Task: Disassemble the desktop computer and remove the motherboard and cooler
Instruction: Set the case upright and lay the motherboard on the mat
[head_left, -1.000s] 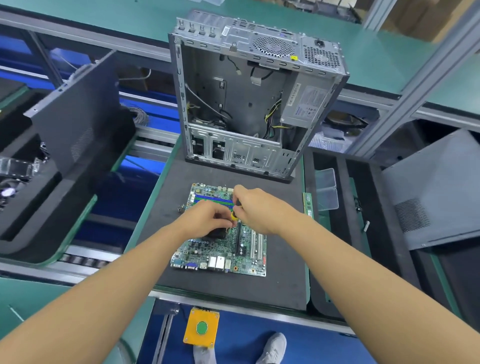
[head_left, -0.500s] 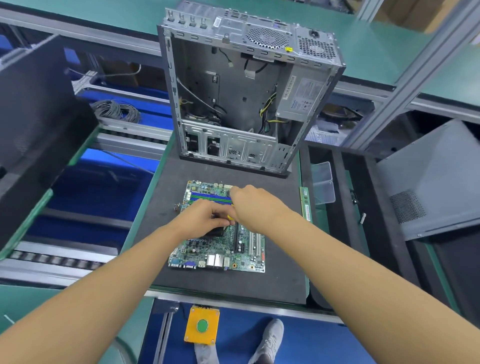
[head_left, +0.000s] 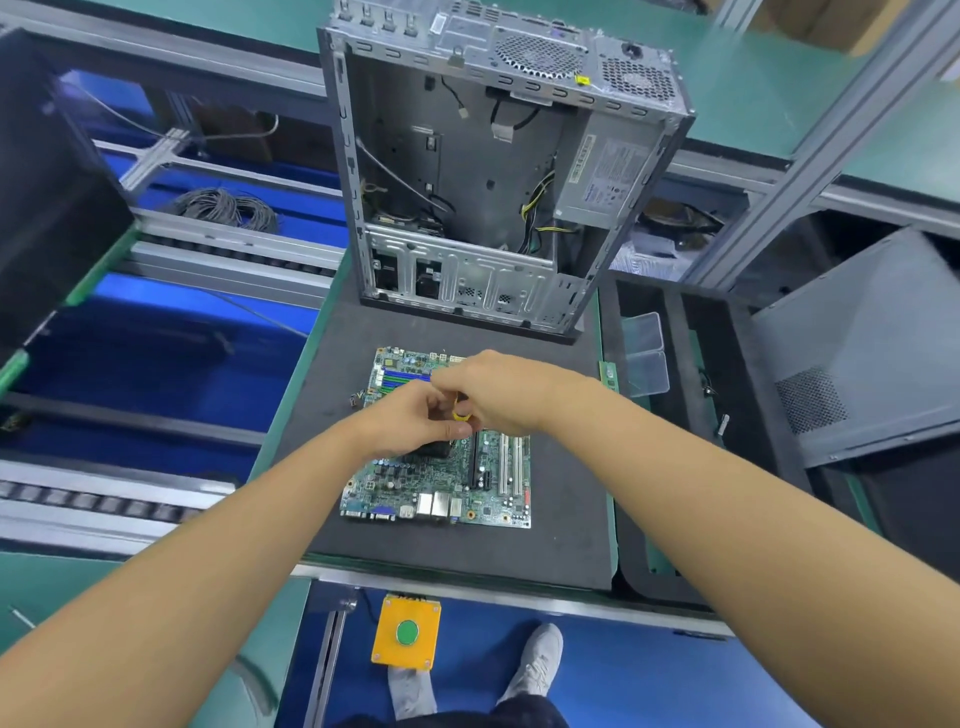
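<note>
The green motherboard (head_left: 441, 483) lies flat on the black foam mat (head_left: 561, 540) in front of the open, gutted metal computer case (head_left: 467, 182), which stands upright at the mat's far edge. Both hands meet over the board's middle. My right hand (head_left: 498, 389) grips a small tool with a yellow handle (head_left: 460, 413), mostly hidden by its fingers. My left hand (head_left: 415, 421) rests curled on a dark cooler (head_left: 434, 449) on the board, its thumb beside the yellow handle. The tool's tip is hidden.
A green RAM stick (head_left: 609, 375) and clear plastic trays (head_left: 647, 353) lie right of the mat. A grey case side panel (head_left: 857, 353) leans at right. A dark panel (head_left: 47, 187) is at left over conveyor rails. A yellow button box (head_left: 406, 631) hangs below the bench.
Both hands have stayed together over the middle of the board. The dark panel at left has slid further left along the conveyor, and the camera has tilted slightly.
</note>
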